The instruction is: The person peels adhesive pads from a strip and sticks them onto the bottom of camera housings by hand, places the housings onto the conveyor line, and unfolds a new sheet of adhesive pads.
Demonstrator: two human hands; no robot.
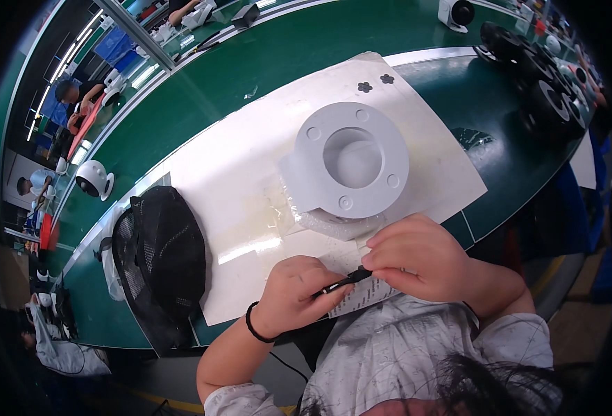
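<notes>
Both hands are close to my body at the near edge of the white sheet. My left hand is closed round one end of a slim black pen-like piece. With thumb and fingers, my right hand pinches its other end; the exact kind is too small to make out. Just beyond my hands sits a white ring-shaped housing, its round opening facing up and several small round pads on its rim. Clear bubble wrap shows beneath it. A printed paper lies partly under my hands.
A black mesh bag lies to the left. Two black flower-shaped pieces rest on the white sheet. Black round units are piled at the far right. White devices stand along the green bench. Other people work at far left.
</notes>
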